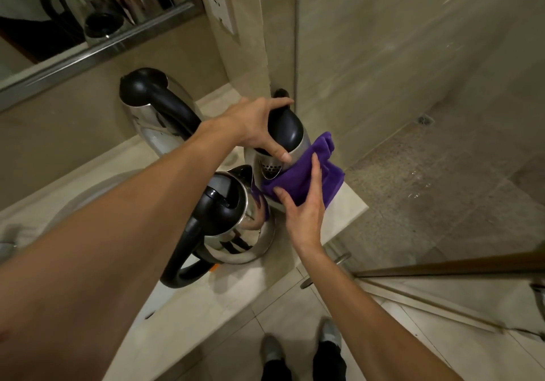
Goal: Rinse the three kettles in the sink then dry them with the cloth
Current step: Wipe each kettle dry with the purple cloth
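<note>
Head view, left hand (259,127): I see its fingers curled over the black top of the end kettle (289,130), thumb down on the steel.
Right hand (303,206): fingers straight and together, thumb apart, pressing the cloth (306,171) flat on the end kettle's side.
Cloth: purple, draped against the end kettle's right flank, over the counter (345,212) edge.
Near kettle (236,218): just left of the end kettle, closer to me.
Far kettle (153,100): behind and left of the end kettle, below the mirror (88,41).

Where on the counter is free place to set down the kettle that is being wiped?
Bare counter lies before the near kettle, along the front edge. A narrow strip lies right of the purple cloth. Between the near kettle, the wiped kettle and the far kettle it is crowded.
</note>
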### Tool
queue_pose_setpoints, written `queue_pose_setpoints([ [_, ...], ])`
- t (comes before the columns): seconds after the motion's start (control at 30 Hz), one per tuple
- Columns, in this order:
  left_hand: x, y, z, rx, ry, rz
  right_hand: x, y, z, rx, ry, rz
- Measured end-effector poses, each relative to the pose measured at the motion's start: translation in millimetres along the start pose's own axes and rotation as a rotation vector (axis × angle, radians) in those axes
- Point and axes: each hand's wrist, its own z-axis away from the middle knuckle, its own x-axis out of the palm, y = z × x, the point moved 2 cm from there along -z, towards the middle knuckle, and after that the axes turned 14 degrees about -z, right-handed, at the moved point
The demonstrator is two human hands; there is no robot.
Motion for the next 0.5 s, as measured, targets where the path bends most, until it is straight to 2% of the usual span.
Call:
queue_pose_setpoints([
  [0.2,-1.1,2.0,0.0,-0.022,-0.013,0.011,-8.2,0.0,-0.7,0.025,-0.002,0.015],
  [0.4,-0.8,0.4,-2.5,-0.025,-0.025,0.031,15.7,-18.7,15.6,0.045,0.153,0.036],
  [0.5,0.3,-1.5,-4.1,-0.018,-0.011,0.026,21.5,-11.1,16.1,0.046,0.154,0.005],
])
